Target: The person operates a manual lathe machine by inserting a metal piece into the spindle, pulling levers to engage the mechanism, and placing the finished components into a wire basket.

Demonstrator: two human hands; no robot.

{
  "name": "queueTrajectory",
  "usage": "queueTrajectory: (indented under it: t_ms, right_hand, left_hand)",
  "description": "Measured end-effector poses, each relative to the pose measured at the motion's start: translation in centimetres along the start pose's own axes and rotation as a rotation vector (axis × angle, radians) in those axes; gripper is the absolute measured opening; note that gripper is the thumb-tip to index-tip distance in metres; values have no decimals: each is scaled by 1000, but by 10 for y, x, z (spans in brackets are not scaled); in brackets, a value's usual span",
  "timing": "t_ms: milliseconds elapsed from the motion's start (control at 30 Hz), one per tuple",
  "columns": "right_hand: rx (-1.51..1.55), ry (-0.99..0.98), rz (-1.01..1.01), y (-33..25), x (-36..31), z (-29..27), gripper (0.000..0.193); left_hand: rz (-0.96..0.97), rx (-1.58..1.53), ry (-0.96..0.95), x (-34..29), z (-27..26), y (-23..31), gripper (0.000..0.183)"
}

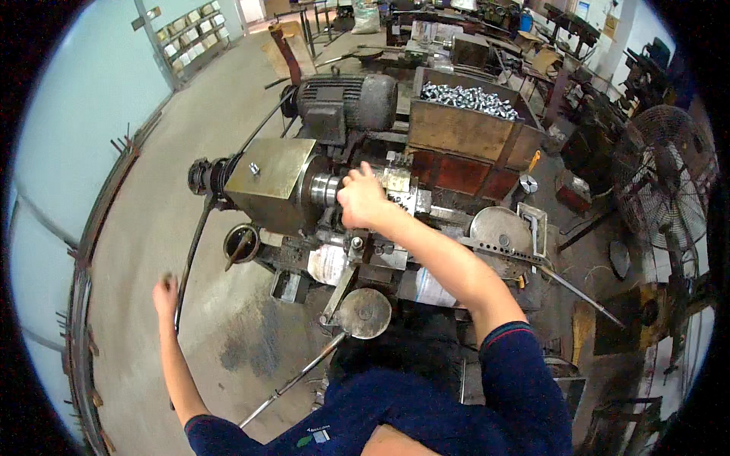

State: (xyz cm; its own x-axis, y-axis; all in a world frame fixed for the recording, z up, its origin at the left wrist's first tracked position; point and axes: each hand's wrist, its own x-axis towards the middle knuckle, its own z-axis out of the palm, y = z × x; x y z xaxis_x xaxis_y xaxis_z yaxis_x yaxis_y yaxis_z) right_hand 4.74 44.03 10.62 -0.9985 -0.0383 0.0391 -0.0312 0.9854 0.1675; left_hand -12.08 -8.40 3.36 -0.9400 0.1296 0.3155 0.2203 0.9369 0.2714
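I stand at a small metal lathe (277, 182) with a boxy headstock and a shiny round chuck (325, 190). My right hand (360, 199) reaches in right beside the chuck, fingers curled at its face; what they pinch is hidden. My left hand (165, 292) is out to the left, closed around the end of a long dark lever (192, 254) that runs up to the headstock's left end. A grey electric motor (346, 101) sits behind the headstock.
A brown bin of small shiny metal parts (470, 100) stands behind the lathe on the right. A round handle on a long rod (363, 313) juts toward me. A standing fan (660, 176) is at right. Concrete floor spreads left, with benches at the back.
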Motion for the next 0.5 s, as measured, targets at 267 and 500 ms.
queueTrajectory:
  t_ms: [267, 500]
  right_hand:
    - [77, 22, 13, 11, 3, 27, 26]
    - [143, 296, 33, 39, -40, -12, 29]
  left_hand:
    - [83, 288, -84, -91, 20, 125, 42]
    - [-213, -741, -486, -41, 43, 58, 25]
